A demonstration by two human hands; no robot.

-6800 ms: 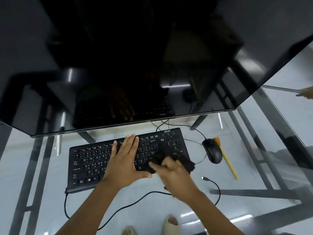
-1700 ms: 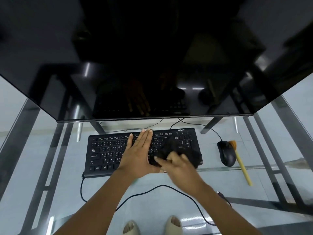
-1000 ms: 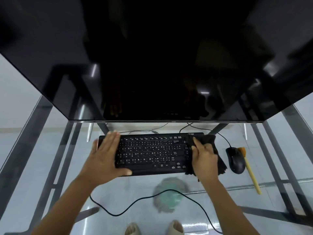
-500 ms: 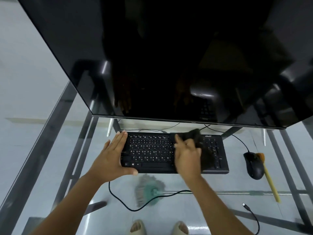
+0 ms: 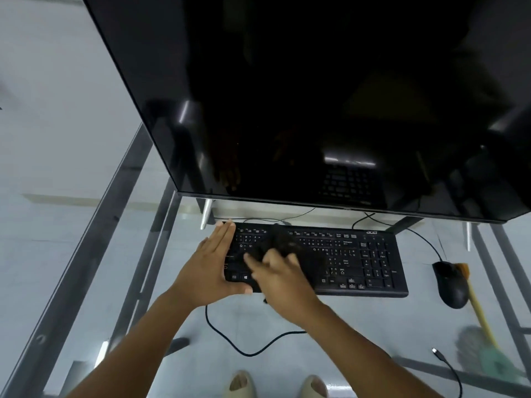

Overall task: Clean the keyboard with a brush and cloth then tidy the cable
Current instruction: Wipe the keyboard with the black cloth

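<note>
The keyboard (image 5: pixel 330 262) lies flat on the glass desk (image 5: pixel 86 254), just in front of the dark monitor (image 5: pixel 287 96), its long axis running left to right and its logo corner to the far right, so the key rows face you squarely. Your left hand (image 5: pixel 212 265) rests on its left end with fingers straight and pressed flat, thumb hooked along the near edge. Your right hand (image 5: pixel 284 280) presses the dark cloth (image 5: pixel 280 244) onto the left-centre keys; motion blur hides how tightly its fingers curl round the fabric, though they seem bunched over it. The risk, as I judge it, is the board skating on the smooth glass if your bracing hand eases, or a keycap catching in the cloth if you drag hard across the rows. The cable (image 5: pixel 244 347) loops loosely near you with its plug (image 5: pixel 436 351) lying free at the near right, so a wide sweep of your forearm could snag it. The mouse (image 5: pixel 449 284) and the yellow-handled brush (image 5: pixel 477 305) lie side by side to the right, well apart from the wiping.
</note>
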